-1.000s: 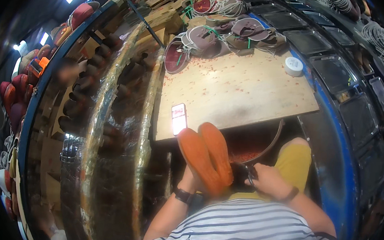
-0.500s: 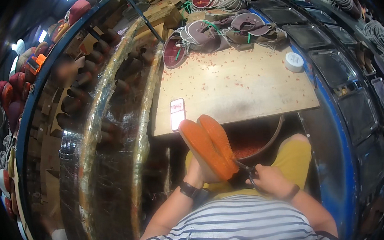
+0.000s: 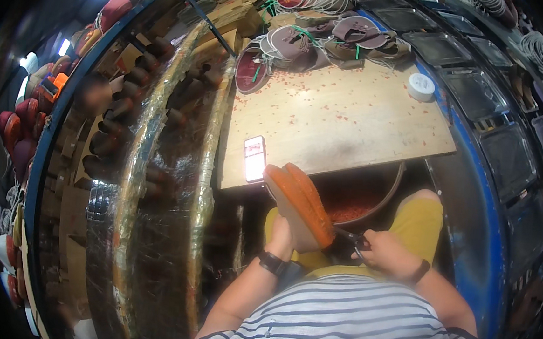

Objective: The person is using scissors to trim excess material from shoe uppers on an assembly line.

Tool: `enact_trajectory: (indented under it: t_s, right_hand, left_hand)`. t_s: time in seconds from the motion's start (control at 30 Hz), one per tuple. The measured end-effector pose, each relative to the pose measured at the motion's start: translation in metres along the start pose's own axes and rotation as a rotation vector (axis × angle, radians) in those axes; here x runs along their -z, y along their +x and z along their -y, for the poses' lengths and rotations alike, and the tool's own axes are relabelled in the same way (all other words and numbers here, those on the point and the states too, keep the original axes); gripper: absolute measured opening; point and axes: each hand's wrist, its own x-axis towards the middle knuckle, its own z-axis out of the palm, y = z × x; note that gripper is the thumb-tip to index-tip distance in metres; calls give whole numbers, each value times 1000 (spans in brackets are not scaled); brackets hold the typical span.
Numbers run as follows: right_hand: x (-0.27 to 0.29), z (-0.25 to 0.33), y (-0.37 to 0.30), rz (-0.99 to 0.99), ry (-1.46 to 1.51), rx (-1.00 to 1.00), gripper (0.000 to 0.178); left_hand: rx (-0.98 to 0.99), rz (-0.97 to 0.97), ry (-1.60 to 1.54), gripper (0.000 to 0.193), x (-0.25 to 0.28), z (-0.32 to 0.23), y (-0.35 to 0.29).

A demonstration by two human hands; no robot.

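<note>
- Shoes with orange soles (image 3: pixel 305 207), a pair, held toe-up and tilted in the left hand (image 3: pixel 283 235), soles turned toward the right.
- Left hand gripping that pair from its left side, the fingertips hidden behind it.
- Right hand (image 3: pixel 388 254) closed around the handles of scissors (image 3: pixel 357 241), blades pointing left at the heel end; contact cannot be told.
- Basin (image 3: pixel 391 200) with orange scraps (image 3: pixel 350 212) inside, just beyond both hands, partly under the wooden board (image 3: pixel 345 124).
- Phone (image 3: pixel 254 159), screen lit, on the board just past the left hand.
- White round container (image 3: pixel 421 87), on the board, well beyond the right hand.
- Mauve shoes (image 3: pixel 291 47), heaped at the board's far edge, well beyond both hands.
</note>
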Motion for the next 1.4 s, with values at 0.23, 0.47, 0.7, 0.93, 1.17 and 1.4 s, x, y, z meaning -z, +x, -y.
enact_trajectory:
  t_s: [0.23,0.47,0.7,0.93,1.17,1.4]
  right_hand:
    - [-7,3,1,-53,28,72,52]
    - [-14,-31,-9,-165,92,-55,49]
    - [0,-71,-30,-464,-84,-222,45]
    - [7,-90,-48,-622,-141,-333,39]
    - [2,-96,-40,-594,-193,-441,40]
    - [-5,-100,-31,-603,-200,-437,39]
  left_hand:
    - [38,-5,42,31,-6,-3,4]
    - [-39,-4,189,21,15,10,39]
    - [-705,212,1224,26,-19,18,19]
    - [-1027,468,1476,44,-10,-12,-6]
    - [-1104,-31,1298,34,42,-151,42]
    - [-454,-963,1451,33,199,-277,154]
